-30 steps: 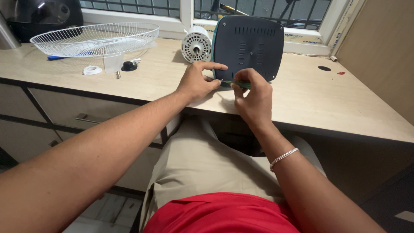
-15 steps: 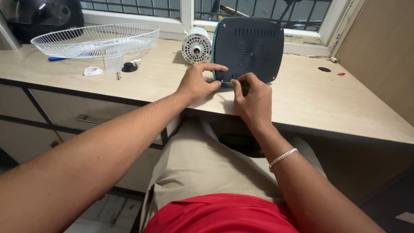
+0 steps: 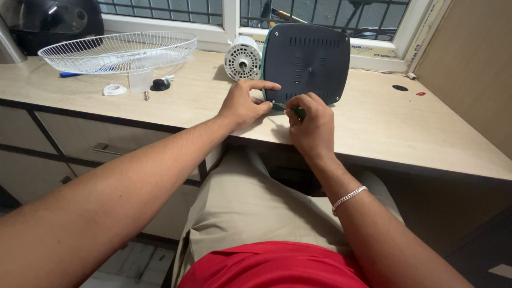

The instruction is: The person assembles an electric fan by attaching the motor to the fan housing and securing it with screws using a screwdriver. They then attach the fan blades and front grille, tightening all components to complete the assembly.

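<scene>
A dark square fan base point(image 3: 306, 61) with a teal rim stands on edge on the wooden desk point(image 3: 384, 122), its underside facing me. A white fan motor point(image 3: 242, 57) lies behind its left side. My right hand point(image 3: 312, 125) grips a small green-handled screwdriver point(image 3: 290, 110), tip pointing at the base's lower left corner. My left hand point(image 3: 242, 102) rests by that corner, index finger stretched along the base, thumb and fingers pinched at the screwdriver tip.
A white wire fan guard point(image 3: 120, 49) sits at the far left of the desk, with a white ring point(image 3: 114, 89), a black knob point(image 3: 159, 84) and a small screw point(image 3: 146, 95) in front of it. A dark helmet point(image 3: 48, 18) is at the back left corner. Window frame behind; drawers below the desk.
My right hand has shifted slightly down and turned on the screwdriver. The left hand stays at the corner of the base.
</scene>
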